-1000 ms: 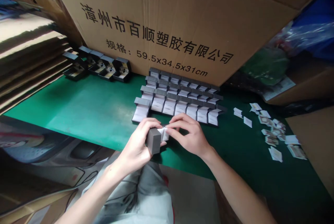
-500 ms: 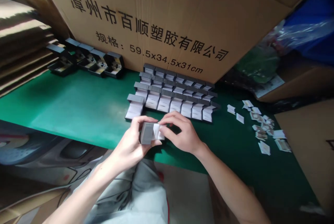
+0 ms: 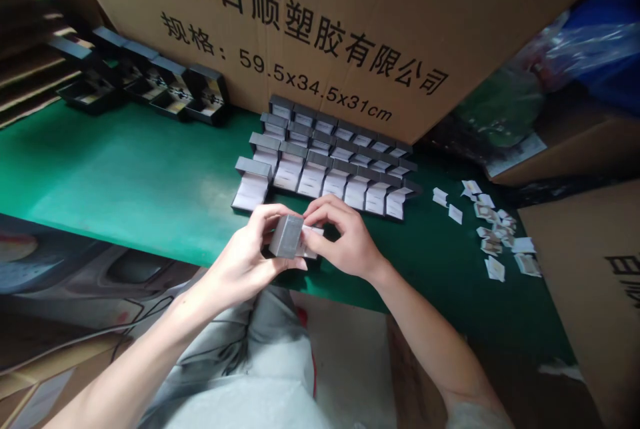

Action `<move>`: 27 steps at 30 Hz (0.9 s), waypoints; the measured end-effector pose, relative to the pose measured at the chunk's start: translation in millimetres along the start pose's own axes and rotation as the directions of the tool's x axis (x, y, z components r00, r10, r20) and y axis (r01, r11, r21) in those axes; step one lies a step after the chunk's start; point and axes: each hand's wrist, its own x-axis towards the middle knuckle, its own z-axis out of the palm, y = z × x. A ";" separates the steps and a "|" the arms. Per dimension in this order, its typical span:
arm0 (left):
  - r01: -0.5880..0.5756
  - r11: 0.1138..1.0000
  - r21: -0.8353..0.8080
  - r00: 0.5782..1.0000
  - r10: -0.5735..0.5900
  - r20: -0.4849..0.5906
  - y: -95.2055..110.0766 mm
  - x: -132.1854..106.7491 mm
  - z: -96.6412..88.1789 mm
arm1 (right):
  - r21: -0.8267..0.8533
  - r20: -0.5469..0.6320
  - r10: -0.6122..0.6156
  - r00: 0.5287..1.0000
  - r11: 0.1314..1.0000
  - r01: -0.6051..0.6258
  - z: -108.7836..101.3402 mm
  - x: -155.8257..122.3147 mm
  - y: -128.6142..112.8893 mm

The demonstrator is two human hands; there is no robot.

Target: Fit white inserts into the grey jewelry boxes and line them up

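Above the front edge of the green table (image 3: 140,182), my left hand (image 3: 245,259) grips a small grey box (image 3: 287,237) that stands open. My right hand (image 3: 340,239) has its fingers curled and pinched at the white insert inside that box. Just beyond my hands lie rows of open grey boxes with white inserts (image 3: 325,166), packed side by side.
A big cardboard carton with printed characters (image 3: 320,22) stands behind the rows. Several empty dark boxes (image 3: 150,82) sit at the back left. Loose white cards (image 3: 495,232) lie scattered on the right. Another carton (image 3: 590,282) stands at the right edge.
The box has tilted a little in my hands, and my right fingers have pressed further onto the white insert. The camera has tipped downward.
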 end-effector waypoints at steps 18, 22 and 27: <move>0.164 0.957 -0.241 0.986 -0.155 0.055 5.3 6.7 -9.1 | 0.028 -0.095 0.176 0.980 0.984 -0.174 -0.7 2.3 3.2; 0.159 0.969 -0.191 0.987 -0.157 0.029 6.1 5.4 -10.9 | 0.112 -0.084 0.258 0.962 0.962 -0.248 0.4 2.4 3.7; 0.152 0.978 -0.144 0.988 -0.150 0.029 10.3 7.1 -12.9 | 0.221 -0.060 0.269 0.961 0.943 -0.250 1.0 2.1 5.3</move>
